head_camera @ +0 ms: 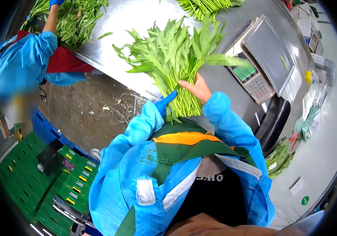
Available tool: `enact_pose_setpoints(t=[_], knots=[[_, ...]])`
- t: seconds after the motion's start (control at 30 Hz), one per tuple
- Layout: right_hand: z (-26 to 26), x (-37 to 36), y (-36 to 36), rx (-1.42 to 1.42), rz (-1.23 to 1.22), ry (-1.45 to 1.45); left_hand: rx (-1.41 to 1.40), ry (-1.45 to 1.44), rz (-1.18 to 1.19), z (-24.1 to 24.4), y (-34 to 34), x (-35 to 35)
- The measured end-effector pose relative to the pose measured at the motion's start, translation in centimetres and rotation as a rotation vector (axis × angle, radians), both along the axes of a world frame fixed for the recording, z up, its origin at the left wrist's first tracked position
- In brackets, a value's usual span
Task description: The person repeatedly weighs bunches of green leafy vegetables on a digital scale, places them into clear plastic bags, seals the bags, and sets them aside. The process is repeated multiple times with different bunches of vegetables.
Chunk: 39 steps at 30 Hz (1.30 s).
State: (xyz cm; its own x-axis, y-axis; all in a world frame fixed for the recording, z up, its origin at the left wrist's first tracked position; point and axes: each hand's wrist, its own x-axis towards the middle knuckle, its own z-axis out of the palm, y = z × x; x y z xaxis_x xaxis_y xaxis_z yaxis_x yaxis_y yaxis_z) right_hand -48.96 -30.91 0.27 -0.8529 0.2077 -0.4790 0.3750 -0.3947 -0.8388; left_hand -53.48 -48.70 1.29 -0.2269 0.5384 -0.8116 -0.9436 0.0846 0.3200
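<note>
A thick bunch of leafy green stems, probably water spinach [171, 59], is held between my two hands in front of my body. Its leaves fan out over the metal table [118, 67] and its stem ends point towards me. My left hand [165, 103], in a blue glove, grips the stems from the left side. From the right, my bare right hand [197, 90] is closed around the same stems, with the thumb lying across them. The fingers behind the bunch are hidden. One long leaf sticks out to the right, towards the digital scale [256, 85].
More bundled greens [206, 7] lie at the table's far side. At the upper left, a co-worker in blue sleeves [43, 44] handles a heap of greens [77, 26]. Green plastic crates [77, 183] stand at the lower left. Bagged greens [280, 159] rest on the right-hand surface.
</note>
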Motion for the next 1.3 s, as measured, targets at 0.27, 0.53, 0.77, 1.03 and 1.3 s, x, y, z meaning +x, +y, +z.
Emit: enact_pose_setpoints(t=[0.27,0.53,0.77,1.03,1.3], knots=[[0.0,0.9,0.9,0.210,0.098,0.205,-0.246,0.488,-0.337,0.8,-0.6,-0.9],[0.2,1.3,-0.4,0.063,0.009,0.005,-0.085,0.400,-0.095,-0.7,0.5,0.2],[3.0,7.9,-0.6,-0.096,-0.141,0.139,0.101,0.438,-0.190,-1.6,0.9,5.3],[3.1,14.5,1.1,0.085,-0.160,0.140,0.121,0.617,-0.204,-3.3,2.9,11.1],[11.2,16.3,11.2,0.383,-0.368,0.521,0.246,0.859,-0.481,8.5,14.6,8.3]])
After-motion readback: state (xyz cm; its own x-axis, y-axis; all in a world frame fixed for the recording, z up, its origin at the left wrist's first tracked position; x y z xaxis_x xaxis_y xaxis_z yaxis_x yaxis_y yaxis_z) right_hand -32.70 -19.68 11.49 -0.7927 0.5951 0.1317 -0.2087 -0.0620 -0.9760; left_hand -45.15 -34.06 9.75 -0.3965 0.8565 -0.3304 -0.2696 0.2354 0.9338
